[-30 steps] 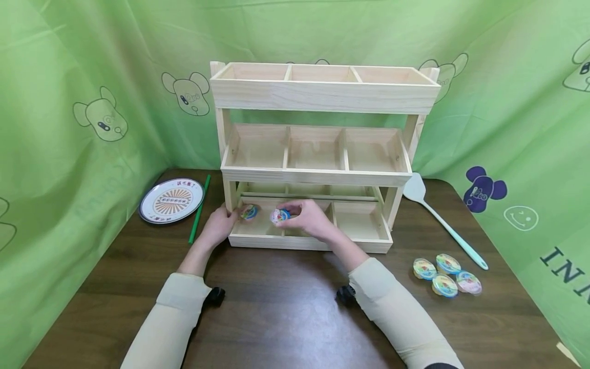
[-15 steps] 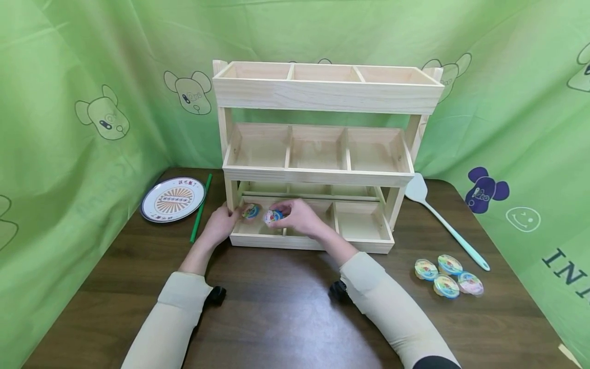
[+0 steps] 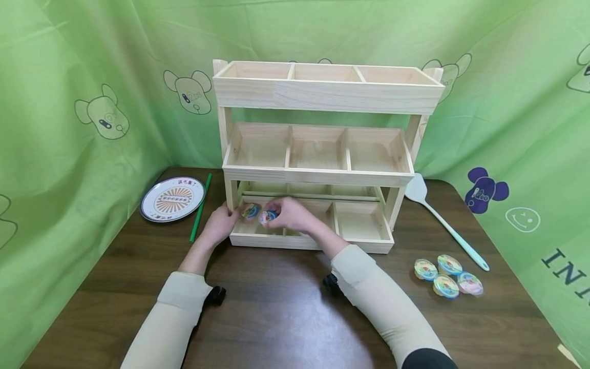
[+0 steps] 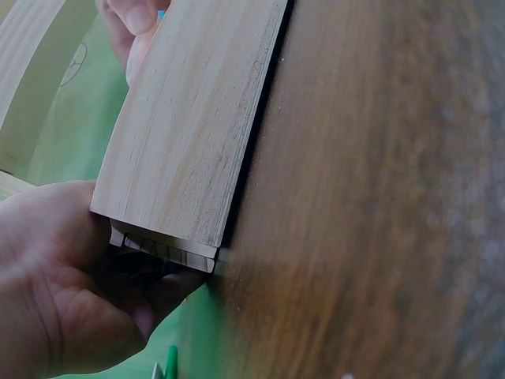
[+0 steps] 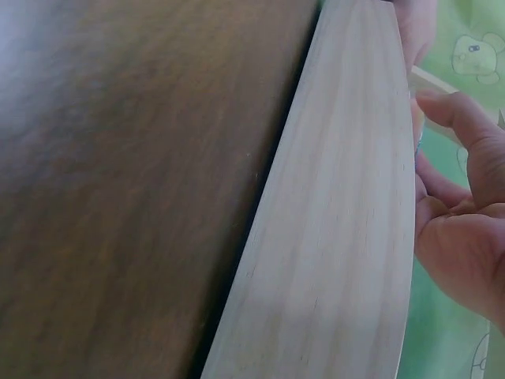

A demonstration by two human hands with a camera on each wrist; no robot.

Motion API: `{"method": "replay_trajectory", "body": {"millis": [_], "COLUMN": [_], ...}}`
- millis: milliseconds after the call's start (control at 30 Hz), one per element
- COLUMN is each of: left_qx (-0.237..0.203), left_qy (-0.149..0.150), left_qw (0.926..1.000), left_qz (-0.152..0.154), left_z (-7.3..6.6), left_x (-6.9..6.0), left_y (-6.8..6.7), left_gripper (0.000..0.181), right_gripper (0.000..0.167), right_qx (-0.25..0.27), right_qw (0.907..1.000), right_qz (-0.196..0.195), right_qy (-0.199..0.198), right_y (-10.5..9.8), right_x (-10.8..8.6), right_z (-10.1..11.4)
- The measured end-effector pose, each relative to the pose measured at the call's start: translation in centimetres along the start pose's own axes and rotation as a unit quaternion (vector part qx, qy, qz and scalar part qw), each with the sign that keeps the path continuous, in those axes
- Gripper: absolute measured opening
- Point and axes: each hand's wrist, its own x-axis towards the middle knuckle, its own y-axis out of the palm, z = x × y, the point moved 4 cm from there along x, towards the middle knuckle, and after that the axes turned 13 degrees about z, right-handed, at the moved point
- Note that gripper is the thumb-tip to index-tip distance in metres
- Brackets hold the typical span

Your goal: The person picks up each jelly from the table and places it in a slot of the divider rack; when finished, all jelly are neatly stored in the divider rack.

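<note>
A light wooden rack (image 3: 327, 97) with three tiers of divided trays stands on the table. My left hand (image 3: 221, 223) grips the left end of its bottom tray (image 3: 313, 243); in the left wrist view that hand (image 4: 63, 276) wraps the tray's end, some fingers hidden behind it. With thumb and fingers, my right hand (image 3: 295, 214) pinches a small jelly cup (image 3: 266, 218) with a printed lid over the bottom tray's left compartment. Another jelly cup (image 3: 250, 210) sits in that compartment, just left of it. The tray's front board (image 5: 331, 205) mostly hides the held cup in the right wrist view.
Several jelly cups (image 3: 445, 286) lie grouped on the dark wooden table (image 3: 276, 318) at right. Behind them is a pale turquoise spatula (image 3: 449, 228). A patterned plate (image 3: 172, 200) and a green stick (image 3: 200, 210) lie at left. Green cloth (image 3: 115, 46) surrounds the table.
The right hand has moved left with its jelly cup, from near the divider to close beside the other cup. The left hand keeps its hold on the tray's end.
</note>
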Motion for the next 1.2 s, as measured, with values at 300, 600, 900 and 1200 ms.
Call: {"method": "replay_trajectory", "body": {"millis": [300, 600, 900, 1200], "left_qx": [-0.006, -0.001, -0.005, -0.01], "left_qy": [-0.003, -0.001, -0.001, 0.001], "left_qw": [1.0, 1.0, 1.0, 0.9999], "left_qz": [0.004, 0.002, 0.004, 0.007], "left_z": [0.1, 0.0, 0.0, 0.1], "left_x": [0.0, 0.0, -0.1, 0.0], "left_y": [0.0, -0.1, 0.0, 0.0], "left_gripper": [0.049, 0.046, 0.051, 0.052], "right_gripper": [0.043, 0.042, 0.044, 0.046], "right_qx": [-0.062, -0.108, -0.126, -0.137], "right_qw": [0.9972, 0.9914, 0.9875, 0.9863], "right_qz": [0.041, 0.066, 0.079, 0.083], "right_qy": [0.006, 0.031, 0.051, 0.04], "right_y": [1.0, 1.3, 1.4, 1.1], "right_x": [1.6, 2.0, 2.1, 1.5], "right_z": [0.3, 0.8, 1.0, 1.5]}}
